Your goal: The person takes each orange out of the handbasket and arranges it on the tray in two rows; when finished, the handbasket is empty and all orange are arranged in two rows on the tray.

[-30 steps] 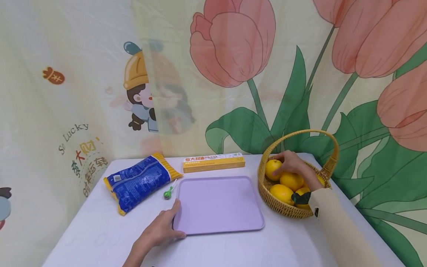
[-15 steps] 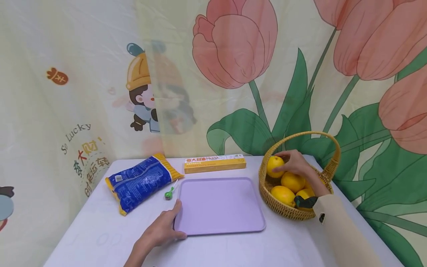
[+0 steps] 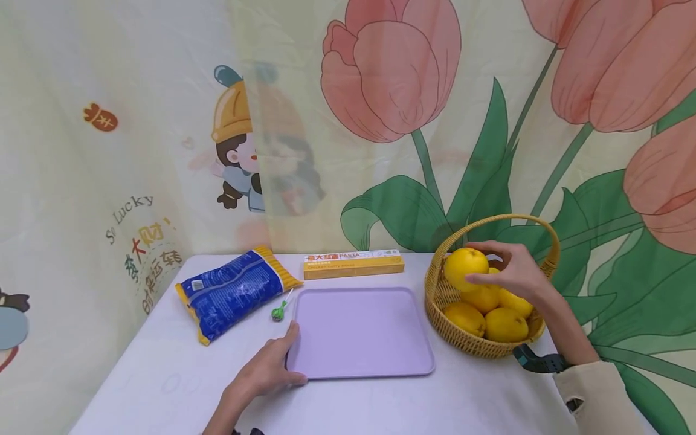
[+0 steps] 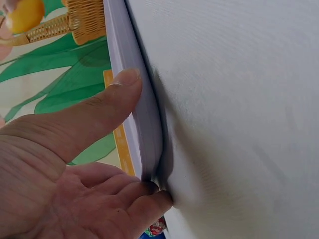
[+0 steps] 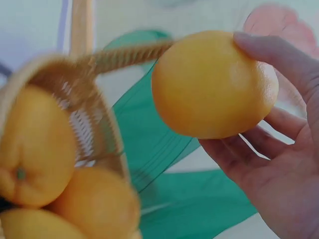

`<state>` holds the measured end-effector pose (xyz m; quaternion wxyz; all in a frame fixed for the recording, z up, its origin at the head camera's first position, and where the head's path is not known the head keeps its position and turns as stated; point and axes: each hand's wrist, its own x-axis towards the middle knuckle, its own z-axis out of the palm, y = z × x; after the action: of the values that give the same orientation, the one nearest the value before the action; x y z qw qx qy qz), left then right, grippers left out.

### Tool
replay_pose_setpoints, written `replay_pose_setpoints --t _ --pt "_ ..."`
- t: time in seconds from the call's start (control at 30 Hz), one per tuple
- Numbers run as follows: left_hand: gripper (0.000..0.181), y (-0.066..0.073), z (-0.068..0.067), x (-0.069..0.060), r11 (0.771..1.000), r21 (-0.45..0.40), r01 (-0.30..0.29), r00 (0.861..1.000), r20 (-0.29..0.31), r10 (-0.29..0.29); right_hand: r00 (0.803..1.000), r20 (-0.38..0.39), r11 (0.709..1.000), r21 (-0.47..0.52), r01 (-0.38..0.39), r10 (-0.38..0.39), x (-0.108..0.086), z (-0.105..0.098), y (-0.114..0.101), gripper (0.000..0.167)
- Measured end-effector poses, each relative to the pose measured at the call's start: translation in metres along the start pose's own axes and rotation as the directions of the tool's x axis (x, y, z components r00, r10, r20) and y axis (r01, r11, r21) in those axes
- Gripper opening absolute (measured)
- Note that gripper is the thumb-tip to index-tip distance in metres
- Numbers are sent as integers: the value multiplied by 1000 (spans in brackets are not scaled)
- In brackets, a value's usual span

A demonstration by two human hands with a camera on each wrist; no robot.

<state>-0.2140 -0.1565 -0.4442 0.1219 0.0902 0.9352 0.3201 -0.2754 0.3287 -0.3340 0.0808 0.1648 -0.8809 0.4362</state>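
Observation:
My right hand (image 3: 516, 269) grips a yellow-orange orange (image 3: 466, 269) between thumb and fingers, raised over the wicker basket (image 3: 455, 339). In the right wrist view, the held orange (image 5: 209, 87) is apart from the several other oranges (image 5: 97, 201) lying in the basket. My left hand (image 3: 265, 365) holds the near left corner of a flat lilac tray (image 3: 361, 332). The left wrist view has the thumb against the tray's side (image 4: 147, 119), with the fingers bent at its corner, their tips partly hidden.
A blue and yellow packet (image 3: 236, 296) lies at the left, beside a green-wrapped lollipop (image 3: 278, 313). Behind the tray stands a long yellow pasta box (image 3: 353, 266). The basket's tall arched handle (image 3: 551, 241) rises at the right. A printed curtain hangs behind the white table.
My right hand has lifted the orange up from among the others and drawn it slightly to the right and nearer. The left hand stays at the tray's corner.

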Motion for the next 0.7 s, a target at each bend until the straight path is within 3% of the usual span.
replay_pose_setpoints --t 0.2,0.3,0.53,0.7 --pt "114 1 0 0 1000 -9 8 1000 -2 -8 982 12 982 -13 187 -187 -14 13 -40 59" --pt "113 1 2 0 1000 -19 -4 1000 -10 4 974 22 974 -29 226 -225 -14 30 -59 58" --pt "114 0 3 -1 1000 -7 16 1000 -1 -16 968 45 969 34 247 -248 12 95 -83 59" --pt "114 0 3 0 1000 -9 5 1000 -10 -5 971 25 965 114 235 -239 35 150 -85 59"
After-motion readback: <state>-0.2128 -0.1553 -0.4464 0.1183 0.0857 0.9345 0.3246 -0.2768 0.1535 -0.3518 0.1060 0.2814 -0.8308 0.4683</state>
